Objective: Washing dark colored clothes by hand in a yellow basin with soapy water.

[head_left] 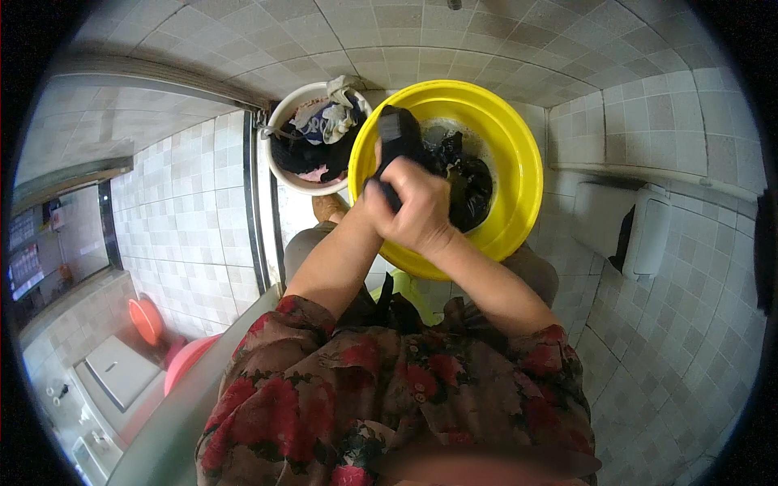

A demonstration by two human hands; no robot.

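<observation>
A large yellow basin (525,182) stands in front of me, with wet black cloth (470,194) lying in cloudy water inside it. Over its left side I grip a bunched black cloth (399,134). My right hand (421,206) is closed around the cloth, fingers curled. Pressed against it from the left is my left hand (378,209), also closed on the same cloth, its fingers partly hidden behind the right hand. The upper end of the cloth sticks up beyond my fists.
A white basin (274,158) heaped with dark, grey and pink clothes (320,134) touches the yellow one at its left. My foot (327,208) is just below it. Tiled walls close in ahead and right. A white bin-like container (648,235) is at right; a door frame (258,202) at left.
</observation>
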